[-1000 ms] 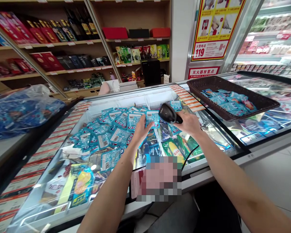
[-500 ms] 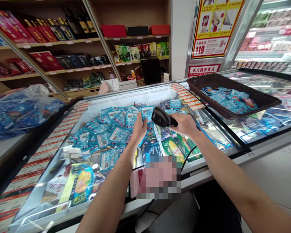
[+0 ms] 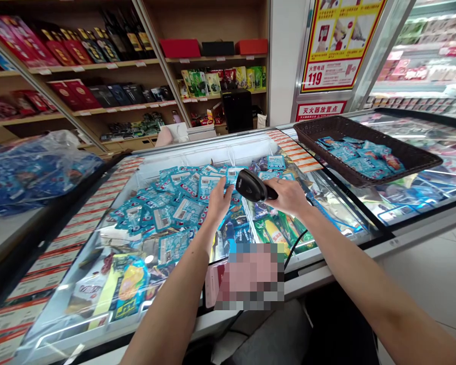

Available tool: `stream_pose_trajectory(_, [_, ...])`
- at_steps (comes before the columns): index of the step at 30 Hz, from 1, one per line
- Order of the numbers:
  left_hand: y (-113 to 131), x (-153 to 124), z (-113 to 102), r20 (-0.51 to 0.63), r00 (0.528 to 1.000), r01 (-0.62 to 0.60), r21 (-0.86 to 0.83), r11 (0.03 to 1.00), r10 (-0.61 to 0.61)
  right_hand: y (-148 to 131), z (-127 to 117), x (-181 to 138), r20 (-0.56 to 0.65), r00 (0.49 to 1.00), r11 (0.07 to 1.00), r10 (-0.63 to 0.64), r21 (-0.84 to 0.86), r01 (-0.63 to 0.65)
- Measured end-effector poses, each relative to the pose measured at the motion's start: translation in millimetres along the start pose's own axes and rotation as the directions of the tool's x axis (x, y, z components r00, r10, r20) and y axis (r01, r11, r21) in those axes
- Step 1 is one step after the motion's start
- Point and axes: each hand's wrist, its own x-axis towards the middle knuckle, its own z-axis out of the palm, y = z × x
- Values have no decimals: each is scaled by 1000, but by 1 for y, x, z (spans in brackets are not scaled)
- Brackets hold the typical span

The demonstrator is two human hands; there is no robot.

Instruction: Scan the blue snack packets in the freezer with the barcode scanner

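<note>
My right hand (image 3: 289, 197) is wrapped round the handle of a black barcode scanner (image 3: 251, 186), whose head points left. A black cable hangs from below that hand. Just left of the scanner, my left hand (image 3: 219, 200) has its thumb and fingers at the edge of a small blue snack packet (image 3: 236, 174), pinching it as far as I can see. Many similar blue packets (image 3: 188, 210) with barcodes lie in a loose heap on the glass-topped freezer (image 3: 99, 299), left of and beyond my left hand.
A brown woven basket (image 3: 414, 147) with blue packets stands at the right. A clear plastic bag (image 3: 34, 172) of blue packets lies at the left. Price labels (image 3: 61, 253) line the freezer frame. Behind are stocked shelves (image 3: 106, 66). A blurred pinkish item (image 3: 251, 276) lies at the front edge.
My left hand and the blue packet have shifted slightly to the right, closer to the scanner. The packet looks more tilted. My right hand and the scanner have hardly moved.
</note>
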Motion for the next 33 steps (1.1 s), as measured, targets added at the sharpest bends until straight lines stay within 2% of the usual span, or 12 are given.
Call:
stream_pose_trajectory(6, [-5,0,4,-31,998,-49,-14,999,48,-1,-1,0,-2,1000,1000,-9,1,9])
stream_pose_trajectory(22, [-3,1,3,26,999,39,-2,999,-39,-1,-3,0,11,1000,999,-4,35,3])
stream_pose_trajectory(33, [-4,1,2,50,998,50,-48,998,-48,-1,-1,0,5,1000,1000,-11,29,11])
